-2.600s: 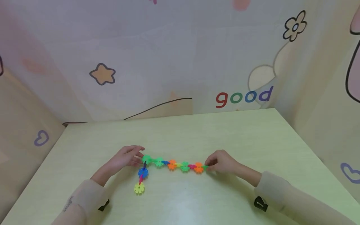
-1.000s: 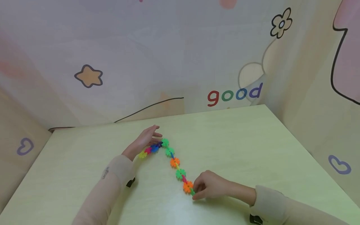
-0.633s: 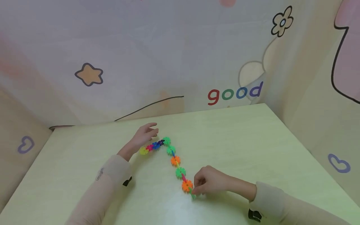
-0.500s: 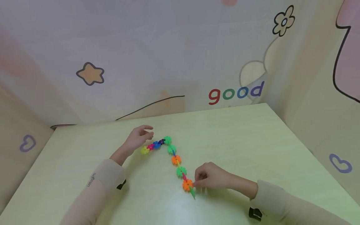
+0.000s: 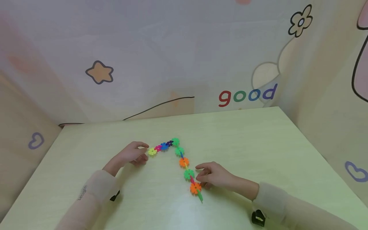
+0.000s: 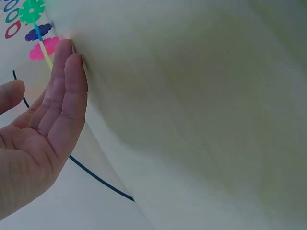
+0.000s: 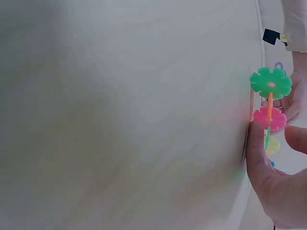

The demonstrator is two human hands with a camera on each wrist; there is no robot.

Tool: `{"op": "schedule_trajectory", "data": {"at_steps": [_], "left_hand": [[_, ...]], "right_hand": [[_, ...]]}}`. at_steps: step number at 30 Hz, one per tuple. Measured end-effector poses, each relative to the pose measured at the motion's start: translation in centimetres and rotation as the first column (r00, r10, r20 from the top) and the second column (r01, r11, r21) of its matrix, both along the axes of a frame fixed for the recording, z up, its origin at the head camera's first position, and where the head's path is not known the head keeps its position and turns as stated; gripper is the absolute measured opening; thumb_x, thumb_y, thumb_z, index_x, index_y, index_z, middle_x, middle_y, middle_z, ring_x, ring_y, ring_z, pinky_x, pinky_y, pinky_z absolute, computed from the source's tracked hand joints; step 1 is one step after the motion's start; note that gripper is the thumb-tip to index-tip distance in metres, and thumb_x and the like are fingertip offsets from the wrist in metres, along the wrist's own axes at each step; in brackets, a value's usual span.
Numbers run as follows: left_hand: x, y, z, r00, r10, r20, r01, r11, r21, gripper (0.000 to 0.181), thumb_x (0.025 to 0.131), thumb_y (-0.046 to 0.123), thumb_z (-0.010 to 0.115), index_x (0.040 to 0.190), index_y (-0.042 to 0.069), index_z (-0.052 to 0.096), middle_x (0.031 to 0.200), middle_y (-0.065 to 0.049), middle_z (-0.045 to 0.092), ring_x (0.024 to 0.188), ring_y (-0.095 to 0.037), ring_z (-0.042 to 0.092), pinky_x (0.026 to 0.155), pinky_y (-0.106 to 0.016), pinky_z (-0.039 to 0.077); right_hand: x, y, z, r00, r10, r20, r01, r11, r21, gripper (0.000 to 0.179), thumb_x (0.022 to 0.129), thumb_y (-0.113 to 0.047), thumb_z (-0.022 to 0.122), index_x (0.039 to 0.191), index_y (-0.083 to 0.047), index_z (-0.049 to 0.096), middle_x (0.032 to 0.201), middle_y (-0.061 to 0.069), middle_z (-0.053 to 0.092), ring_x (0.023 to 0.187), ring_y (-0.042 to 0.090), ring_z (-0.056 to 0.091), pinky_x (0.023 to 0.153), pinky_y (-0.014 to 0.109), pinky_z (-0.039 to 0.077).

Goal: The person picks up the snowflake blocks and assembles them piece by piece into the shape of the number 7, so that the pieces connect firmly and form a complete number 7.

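Observation:
On the table lies a bent chain of slotted plastic flower discs joined edge to edge. Its yellow disc (image 5: 152, 151) forms the left end, and a green disc (image 5: 175, 141) sits at the bend. Toward the near end come an orange disc (image 5: 195, 188) and a green disc (image 5: 200, 196) seen edge-on. My left hand (image 5: 133, 154) is beside the yellow disc, fingers loosely extended, holding nothing. My right hand (image 5: 215, 175) is to the right of the orange disc, thumb and fingers apart; whether a fingertip touches the chain I cannot tell. The right wrist view shows a green disc (image 7: 271, 84) beyond the fingers.
The pale table (image 5: 258, 143) meets a patterned cloth backdrop (image 5: 161, 64) at its far edge, with more cloth on both sides. A dark clip-like piece (image 5: 258, 218) hangs under the right cuff, and another (image 5: 114, 195) under the left.
The chain has swung from an almost level line to a slant toward me. My right hand has let go of its green end disc. My left hand has drawn back leftward from the bend.

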State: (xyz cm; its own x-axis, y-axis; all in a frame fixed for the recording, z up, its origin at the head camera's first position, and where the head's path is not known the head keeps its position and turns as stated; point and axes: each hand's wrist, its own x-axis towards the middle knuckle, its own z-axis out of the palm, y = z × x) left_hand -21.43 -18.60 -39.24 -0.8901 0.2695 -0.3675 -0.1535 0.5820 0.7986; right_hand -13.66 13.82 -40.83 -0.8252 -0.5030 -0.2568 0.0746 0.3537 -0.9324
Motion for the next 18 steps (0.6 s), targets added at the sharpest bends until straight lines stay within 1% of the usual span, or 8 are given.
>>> {"op": "schedule_trajectory", "data": {"at_steps": [3, 6, 11, 16, 18], "left_hand": [[-0.2, 0.8, -0.2, 1.0, -0.01, -0.006, 0.01, 1.0, 0.007, 0.037, 0.096, 0.014, 0.041, 0.129, -0.003, 0.041, 0.093, -0.014, 0.062, 0.071, -0.019, 0.062, 0.062, -0.031, 0.052], [-0.4, 1.6, -0.1, 1.0, -0.014, -0.025, 0.015, 1.0, 0.014, 0.038, 0.097, 0.013, 0.041, 0.13, -0.004, 0.04, 0.101, -0.017, 0.06, 0.076, -0.02, 0.061, 0.064, -0.031, 0.052], [-0.8, 2.4, 0.0, 1.0, 0.003, -0.03, -0.002, 0.999, 0.033, 0.04, 0.096, 0.013, 0.042, 0.133, -0.002, 0.037, 0.113, -0.021, 0.056, 0.086, -0.024, 0.062, 0.069, -0.031, 0.053], [-1.4, 2.9, 0.0, 0.999, -0.01, -0.044, 0.013, 0.998, 0.066, 0.043, 0.096, 0.013, 0.042, 0.136, -0.003, 0.032, 0.118, -0.025, 0.052, 0.091, -0.027, 0.061, 0.071, -0.034, 0.053], [-1.4, 2.9, 0.1, 0.998, -0.016, -0.062, 0.02, 0.998, 0.058, 0.045, 0.097, 0.015, 0.041, 0.136, -0.004, 0.031, 0.119, -0.026, 0.051, 0.091, -0.028, 0.061, 0.07, -0.034, 0.053]], "right_hand": [[0.0, -0.2, 0.0, 1.0, -0.008, 0.02, 0.008, 1.0, -0.008, 0.047, 0.086, -0.003, 0.059, 0.127, 0.012, 0.043, 0.094, 0.01, 0.064, 0.073, 0.018, 0.061, 0.064, 0.033, 0.054], [0.2, -0.4, -0.1, 0.999, 0.011, 0.034, -0.01, 1.0, -0.019, 0.046, 0.086, -0.003, 0.059, 0.126, 0.012, 0.044, 0.094, 0.01, 0.064, 0.074, 0.017, 0.062, 0.064, 0.032, 0.054], [0.5, -0.8, -0.2, 0.997, 0.053, 0.065, -0.049, 0.997, -0.059, 0.046, 0.086, -0.003, 0.058, 0.127, 0.012, 0.043, 0.097, 0.014, 0.065, 0.076, 0.022, 0.064, 0.065, 0.032, 0.054], [0.5, -0.8, -0.1, 0.994, 0.075, 0.081, -0.068, 0.994, -0.082, 0.046, 0.087, -0.002, 0.056, 0.129, 0.012, 0.041, 0.1, 0.016, 0.064, 0.08, 0.024, 0.065, 0.066, 0.032, 0.054], [0.4, -0.6, 0.0, 0.994, 0.08, 0.08, -0.074, 0.994, -0.077, 0.047, 0.088, -0.003, 0.056, 0.13, 0.011, 0.041, 0.101, 0.015, 0.063, 0.081, 0.024, 0.065, 0.066, 0.033, 0.054]]}}
